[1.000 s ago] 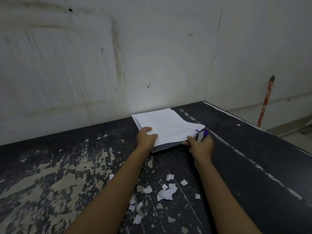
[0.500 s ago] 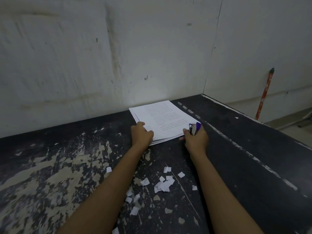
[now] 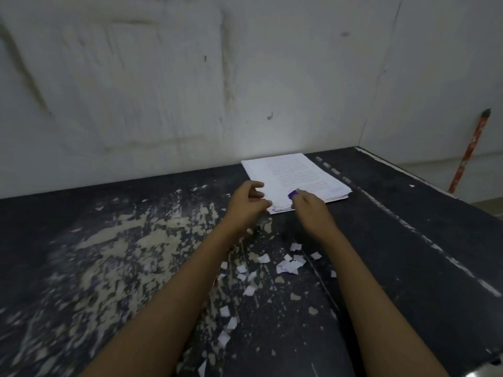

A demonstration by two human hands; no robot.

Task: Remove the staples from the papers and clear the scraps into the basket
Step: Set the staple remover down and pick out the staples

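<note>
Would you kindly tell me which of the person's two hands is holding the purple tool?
The right hand, which grips the purple tool over the paper stack; the left hand beside it holds no tool.

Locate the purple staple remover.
Head view, centre right: the purple staple remover is in the right hand, over the near edge of the paper stack.

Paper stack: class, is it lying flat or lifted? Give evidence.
Flat. The paper stack rests level on the table, no sheet visibly raised; the right hand holds a purple tool at its near corner.
</note>
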